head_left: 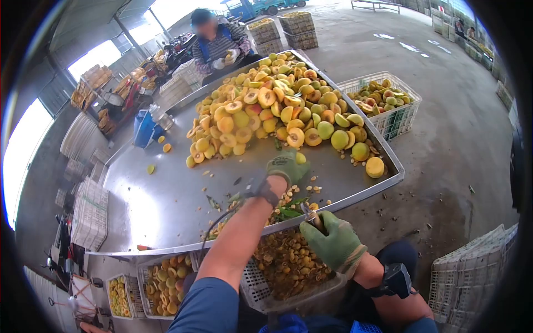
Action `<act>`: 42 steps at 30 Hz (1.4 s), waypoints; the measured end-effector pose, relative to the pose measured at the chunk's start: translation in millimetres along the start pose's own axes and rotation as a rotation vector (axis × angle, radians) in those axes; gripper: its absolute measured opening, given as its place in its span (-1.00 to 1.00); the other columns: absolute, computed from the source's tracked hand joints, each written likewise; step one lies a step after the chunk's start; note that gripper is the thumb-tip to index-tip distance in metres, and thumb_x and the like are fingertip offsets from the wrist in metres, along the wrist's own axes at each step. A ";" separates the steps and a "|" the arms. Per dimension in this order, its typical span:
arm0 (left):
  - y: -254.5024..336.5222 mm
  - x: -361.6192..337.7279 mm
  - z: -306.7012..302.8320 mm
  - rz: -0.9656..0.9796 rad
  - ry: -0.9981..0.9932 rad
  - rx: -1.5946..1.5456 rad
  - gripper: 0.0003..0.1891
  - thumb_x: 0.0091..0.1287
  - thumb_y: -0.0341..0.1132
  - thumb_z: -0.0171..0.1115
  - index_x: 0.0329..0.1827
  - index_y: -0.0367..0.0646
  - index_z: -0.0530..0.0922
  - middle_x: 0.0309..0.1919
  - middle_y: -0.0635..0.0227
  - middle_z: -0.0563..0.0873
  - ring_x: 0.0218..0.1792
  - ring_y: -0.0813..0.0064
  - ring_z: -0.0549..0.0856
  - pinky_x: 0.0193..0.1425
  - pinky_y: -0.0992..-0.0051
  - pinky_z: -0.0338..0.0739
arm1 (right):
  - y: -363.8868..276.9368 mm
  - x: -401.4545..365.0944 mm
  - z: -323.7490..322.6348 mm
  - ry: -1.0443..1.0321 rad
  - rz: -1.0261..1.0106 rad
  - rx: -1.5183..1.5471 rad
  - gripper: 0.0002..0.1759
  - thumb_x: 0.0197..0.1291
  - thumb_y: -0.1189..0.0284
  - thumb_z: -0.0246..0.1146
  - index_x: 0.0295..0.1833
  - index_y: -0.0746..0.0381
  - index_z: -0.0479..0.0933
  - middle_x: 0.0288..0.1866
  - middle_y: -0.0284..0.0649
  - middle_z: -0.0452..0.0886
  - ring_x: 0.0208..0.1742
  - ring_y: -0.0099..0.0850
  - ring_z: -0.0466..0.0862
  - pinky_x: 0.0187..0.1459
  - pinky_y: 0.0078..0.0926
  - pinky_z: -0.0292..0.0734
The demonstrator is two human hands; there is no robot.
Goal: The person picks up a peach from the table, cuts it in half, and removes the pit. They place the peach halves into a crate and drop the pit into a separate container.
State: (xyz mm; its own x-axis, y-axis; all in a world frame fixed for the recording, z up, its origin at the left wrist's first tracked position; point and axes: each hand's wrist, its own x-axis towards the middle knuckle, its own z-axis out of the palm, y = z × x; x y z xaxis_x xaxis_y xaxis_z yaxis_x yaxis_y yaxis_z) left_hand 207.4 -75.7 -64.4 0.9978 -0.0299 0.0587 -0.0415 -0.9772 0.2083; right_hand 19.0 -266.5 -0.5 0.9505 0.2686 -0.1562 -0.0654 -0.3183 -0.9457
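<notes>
My left hand (287, 167), in a green glove, reaches over the metal table (144, 194), its fingers round a yellow-green fruit (300, 158) that shows at their right side. My right hand (335, 240), also gloved, is closed on the handle of a small tool (312, 216) with a metal end, by the table's front edge. A big heap of halved and whole peach-like fruit (266, 100) lies beyond my left hand. Between the hands are scattered pits and green leaves (290, 212). Below the edge, a crate of pits and scraps (291, 263) stands under my right hand.
Crates of fruit stand at the lower left (166, 283) and right of the table (383, 100). A gloved co-worker (219, 47) is at the far side. A blue container (145, 127) sits on the left edge. Stacked crates (469, 277) are at the lower right.
</notes>
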 end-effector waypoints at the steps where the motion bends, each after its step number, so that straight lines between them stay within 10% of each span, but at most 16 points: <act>1: -2.3 6.2 3.6 0.003 0.000 -0.100 -0.42 0.31 -0.01 0.39 0.26 -0.24 0.61 -0.04 -0.03 0.79 -0.09 0.06 0.80 0.06 0.18 0.67 | 2.8 2.7 -2.6 0.017 -0.011 0.034 -0.62 0.36 0.18 0.35 -0.11 0.34 0.58 -0.31 0.06 0.71 -0.23 0.03 0.74 -0.17 -0.13 0.59; 3: -15.0 13.1 4.1 0.017 -0.016 -0.288 -0.43 0.32 0.04 0.36 0.22 -0.22 0.63 0.05 0.00 0.78 -0.15 0.18 0.82 -0.06 0.25 0.71 | 12.7 6.1 -7.2 0.059 -0.025 0.118 -0.62 0.35 0.18 0.36 -0.12 0.35 0.58 -0.33 0.01 0.71 -0.28 -0.07 0.74 -0.19 -0.17 0.58; 7: -43.6 -59.0 -50.9 -0.143 -0.480 -1.711 -0.46 0.47 0.02 0.15 0.36 -0.15 0.54 0.09 0.16 0.78 -0.41 0.55 0.73 -0.56 0.61 0.50 | 6.1 9.4 -8.6 -0.082 0.020 0.282 -0.61 0.34 0.19 0.37 -0.13 0.36 0.58 -0.37 -0.09 0.69 -0.33 -0.28 0.70 -0.21 -0.25 0.58; 11: -39.5 -137.8 -71.6 0.212 -0.198 -1.314 -0.42 0.55 0.05 -0.01 0.43 -0.18 0.46 0.04 0.11 0.77 -0.42 0.51 0.73 -0.56 0.64 0.49 | 0.4 13.5 13.5 -0.166 -0.057 0.239 -0.61 0.35 0.18 0.35 -0.13 0.35 0.59 -0.37 -0.08 0.70 -0.34 -0.28 0.70 -0.21 -0.25 0.58; 14: -53.3 -162.2 -75.5 0.032 -0.508 -1.825 -0.44 0.56 0.03 0.03 0.45 -0.17 0.44 0.03 0.12 0.76 -0.37 0.48 0.76 -0.48 0.62 0.57 | 9.6 19.4 36.1 -0.116 -0.209 0.123 -0.69 0.39 0.25 0.34 -0.18 0.32 0.57 -0.43 -0.17 0.67 -0.45 -0.36 0.67 -0.35 -0.31 0.55; 17: -37.7 -191.8 -77.6 -0.241 -0.290 -1.783 -0.52 0.57 -0.09 0.13 0.40 -0.18 0.50 -0.04 0.19 0.77 -0.37 0.50 0.74 -0.43 0.59 0.58 | 3.8 14.7 44.3 -0.046 -0.301 -0.056 -0.69 0.40 0.25 0.34 -0.23 0.30 0.55 -0.43 -0.07 0.66 -0.45 -0.18 0.70 -0.36 -0.21 0.55; 25: -39.1 -215.0 -70.5 0.179 -0.184 -1.194 -0.42 0.64 0.08 -0.09 0.39 -0.25 0.52 -0.17 0.30 0.76 -0.42 0.57 0.71 -0.48 0.61 0.54 | 12.1 11.4 55.7 -0.025 -0.392 -0.323 -0.69 0.40 0.20 0.34 -0.16 0.25 0.55 -0.36 0.05 0.69 -0.28 0.13 0.69 -0.28 0.00 0.55; 29: -39.5 -221.2 -68.8 -0.164 -0.304 -1.464 -0.46 0.63 0.02 -0.01 0.40 -0.24 0.52 -0.07 0.27 0.75 -0.25 0.55 0.73 -0.28 0.56 0.62 | 16.6 7.1 63.9 -0.048 -0.470 -0.366 -0.75 0.38 0.26 0.33 -0.12 0.23 0.56 -0.31 -0.01 0.70 -0.22 0.12 0.69 -0.10 0.02 0.56; 33: -40.2 -220.1 -61.3 0.184 -0.040 -1.065 -0.52 0.62 -0.06 0.07 0.37 -0.25 0.56 0.08 0.26 0.70 0.06 0.48 0.69 0.09 0.47 0.63 | 20.8 6.2 67.5 -0.073 -0.489 -0.408 -0.79 0.35 0.30 0.32 -0.08 0.21 0.57 -0.28 -0.02 0.72 -0.17 0.10 0.70 0.12 0.00 0.50; 42: -34.0 -218.0 -59.6 0.024 -0.037 -1.054 -0.61 0.60 -0.19 0.14 0.28 -0.30 0.61 0.10 0.24 0.71 0.08 0.47 0.67 0.20 0.45 0.58 | 20.8 2.4 64.4 -0.174 -0.364 -0.516 -0.69 0.45 0.22 0.23 0.08 0.23 0.53 -0.18 0.03 0.76 -0.14 0.05 0.76 -0.10 0.02 0.62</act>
State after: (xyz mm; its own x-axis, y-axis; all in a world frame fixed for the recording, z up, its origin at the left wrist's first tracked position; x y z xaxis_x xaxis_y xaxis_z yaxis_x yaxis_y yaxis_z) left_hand -11.7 -23.5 -26.1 0.9963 -0.0706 0.0484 -0.0675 -0.2997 0.9516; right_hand 0.3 -214.0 -39.0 0.8185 0.5710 0.0629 0.4464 -0.5633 -0.6953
